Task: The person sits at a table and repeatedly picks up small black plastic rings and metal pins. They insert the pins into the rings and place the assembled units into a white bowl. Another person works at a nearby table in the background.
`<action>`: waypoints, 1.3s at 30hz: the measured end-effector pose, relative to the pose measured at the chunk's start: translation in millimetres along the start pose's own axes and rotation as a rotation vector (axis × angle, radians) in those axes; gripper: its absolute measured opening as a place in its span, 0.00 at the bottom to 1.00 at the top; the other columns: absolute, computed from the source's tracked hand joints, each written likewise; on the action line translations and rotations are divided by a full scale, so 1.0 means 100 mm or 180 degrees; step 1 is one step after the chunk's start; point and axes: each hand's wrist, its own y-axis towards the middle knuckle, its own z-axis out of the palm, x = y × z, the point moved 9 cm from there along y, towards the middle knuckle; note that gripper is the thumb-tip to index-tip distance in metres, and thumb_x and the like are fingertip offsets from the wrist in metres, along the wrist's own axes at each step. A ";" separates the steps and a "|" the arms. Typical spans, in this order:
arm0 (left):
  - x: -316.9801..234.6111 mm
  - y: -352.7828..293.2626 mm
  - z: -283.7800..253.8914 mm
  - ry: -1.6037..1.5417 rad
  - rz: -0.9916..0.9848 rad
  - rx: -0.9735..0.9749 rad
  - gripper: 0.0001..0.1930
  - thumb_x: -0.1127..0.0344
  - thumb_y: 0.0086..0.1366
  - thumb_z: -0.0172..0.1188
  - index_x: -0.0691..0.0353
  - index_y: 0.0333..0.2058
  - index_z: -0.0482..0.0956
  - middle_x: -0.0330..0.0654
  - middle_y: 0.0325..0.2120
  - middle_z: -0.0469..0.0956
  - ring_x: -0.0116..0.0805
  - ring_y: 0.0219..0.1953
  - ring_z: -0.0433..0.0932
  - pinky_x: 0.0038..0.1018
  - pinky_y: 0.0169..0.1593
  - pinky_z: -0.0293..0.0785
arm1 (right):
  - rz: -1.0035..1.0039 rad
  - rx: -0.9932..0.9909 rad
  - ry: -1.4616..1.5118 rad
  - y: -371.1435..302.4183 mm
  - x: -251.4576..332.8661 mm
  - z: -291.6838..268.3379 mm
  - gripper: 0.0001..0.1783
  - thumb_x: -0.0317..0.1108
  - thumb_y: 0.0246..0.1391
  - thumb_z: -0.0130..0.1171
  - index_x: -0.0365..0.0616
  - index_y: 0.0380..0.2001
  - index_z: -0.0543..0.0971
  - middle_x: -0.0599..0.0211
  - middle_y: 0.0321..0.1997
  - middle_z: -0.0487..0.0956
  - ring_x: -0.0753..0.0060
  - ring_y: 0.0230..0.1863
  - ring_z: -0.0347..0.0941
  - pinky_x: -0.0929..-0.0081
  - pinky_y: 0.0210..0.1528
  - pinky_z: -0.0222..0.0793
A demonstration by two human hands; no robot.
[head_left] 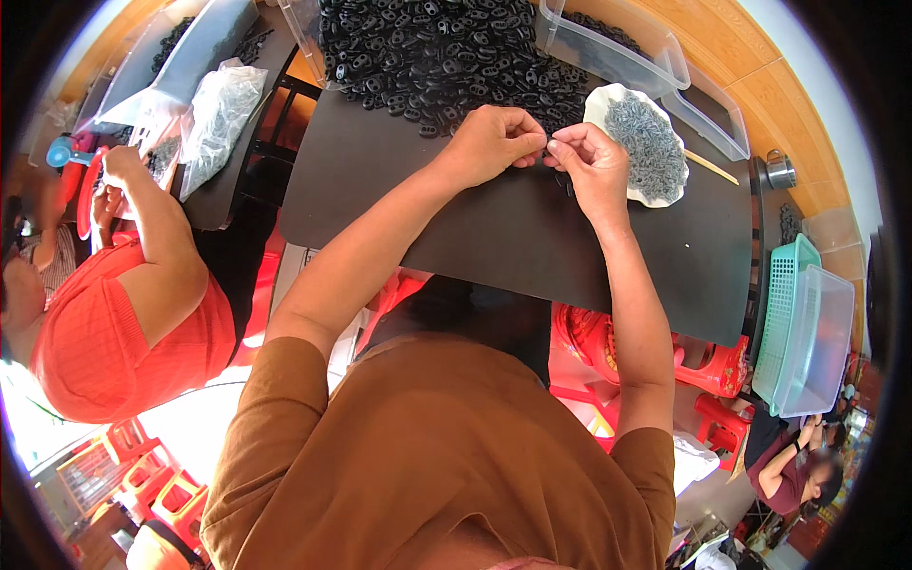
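Both hands' fingers pinched together beside white dish

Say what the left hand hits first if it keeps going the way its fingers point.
Probably the right hand: the left hand points rightward, fingertips already meeting it over the black tabletop. Beyond lies the white scalloped dish of small grey metal parts. Depth unclear.

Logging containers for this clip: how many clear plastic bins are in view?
3: one bin behind the black parts, one at right beside the green basket, one upper left. Others may be hidden.
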 end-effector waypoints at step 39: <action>-0.36 -0.22 -0.05 0.2322 0.1413 -0.0364 0.10 0.70 0.59 0.64 0.62 0.41 0.82 0.45 0.39 0.78 0.46 0.40 0.78 0.35 0.45 0.75 | -0.0287 -0.0219 0.0699 0.05 0.11 -0.17 0.08 0.26 0.60 0.62 0.36 0.42 0.81 0.63 0.36 0.83 0.74 0.34 0.82 0.80 0.37 0.78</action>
